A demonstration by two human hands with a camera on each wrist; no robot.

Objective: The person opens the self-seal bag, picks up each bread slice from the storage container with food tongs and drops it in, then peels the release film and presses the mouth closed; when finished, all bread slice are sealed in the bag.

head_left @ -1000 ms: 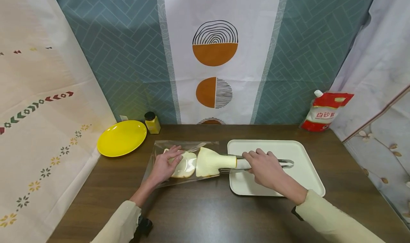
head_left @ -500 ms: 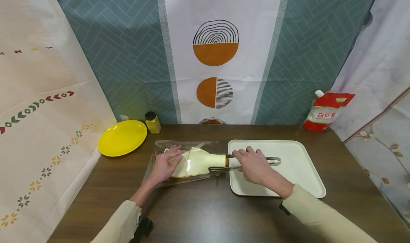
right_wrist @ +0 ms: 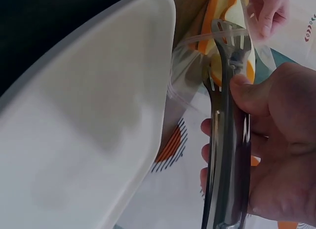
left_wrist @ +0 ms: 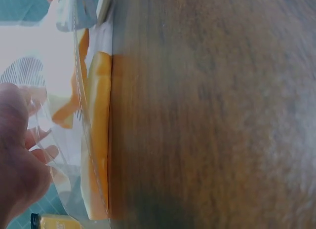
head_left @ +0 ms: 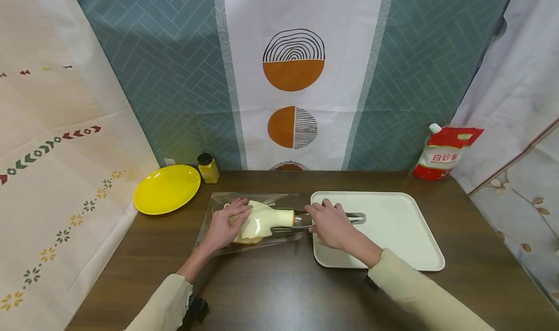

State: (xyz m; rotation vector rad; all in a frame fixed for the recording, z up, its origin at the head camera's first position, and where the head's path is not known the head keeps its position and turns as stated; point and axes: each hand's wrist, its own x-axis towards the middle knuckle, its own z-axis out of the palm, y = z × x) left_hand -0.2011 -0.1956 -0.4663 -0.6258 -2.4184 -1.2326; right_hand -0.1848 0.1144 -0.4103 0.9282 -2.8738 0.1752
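My right hand point(head_left: 329, 228) grips metal tongs point(right_wrist: 228, 150), whose slotted ends squeeze a pale bread slice point(head_left: 264, 219) so that its near end is rolled up. That slice lies inside a clear plastic bag point(head_left: 284, 200), partly over another bread slice point(left_wrist: 100, 105) lying flat within. With thumb and fingers, my left hand point(head_left: 224, 227) pinches the bag's upper film, lifted above the bread in the left wrist view. The tongs' bent end point(head_left: 359, 218) reaches back over the white tray.
A white tray point(head_left: 393, 239) lies right of the bag. At the back left are a yellow plate point(head_left: 166, 190) and a yellow jar with a black lid point(head_left: 208, 170). A red-and-white pouch point(head_left: 441, 156) stands at the back right, before the curtain.
My right hand and the tongs have moved left, carrying the pinched slice deeper into the bag and over the other slice. My left hand stays in place.
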